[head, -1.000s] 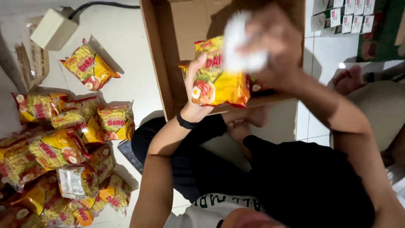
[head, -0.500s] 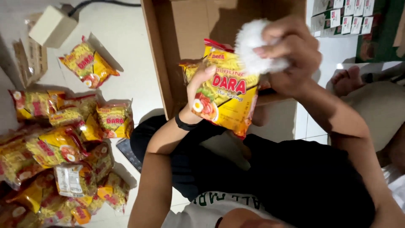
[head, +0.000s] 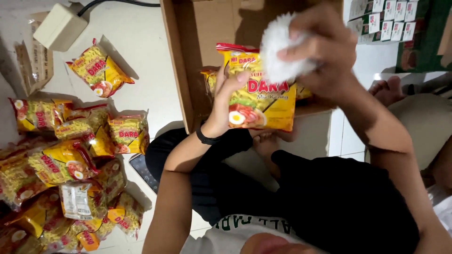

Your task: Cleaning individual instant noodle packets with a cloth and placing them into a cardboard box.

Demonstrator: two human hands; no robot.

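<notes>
At the far left a heap of yellow noodle packs [head: 61,174] lies on the pale tiled floor [head: 146,56], some face up and one with its printed back showing, piled over one another. Above the heap a torn bit of cardboard [head: 35,66] sits by the edge, and just beside it a cream block [head: 59,27] with a dark cable [head: 117,3] running off toward the top. One single pack [head: 99,71] lies apart from the heap, tilted, on bare floor. A dark phone [head: 143,171] lies flat on the floor between the heap and the person's leg. Next comes an open box [head: 181,70] of brown cardboard, its near wall standing upright. In front of it the left hand [head: 226,106], a black band [head: 207,138] on its wrist, is closed on the left edge of a raised pack [head: 261,101], thumb across the front, holding it upright and face on above the lap and before the box mouth. Another pack's corner [head: 209,77] pokes out just behind it. The right hand [head: 325,49] is clenched round a fluffy white cloth [head: 280,49], pressed against the raised pack's upper right corner. Below, the person sits cross-legged in black trousers [head: 329,197]. At the upper right, rows of small white cartons [head: 386,14] lie on a green mat [head: 428,35].
</notes>
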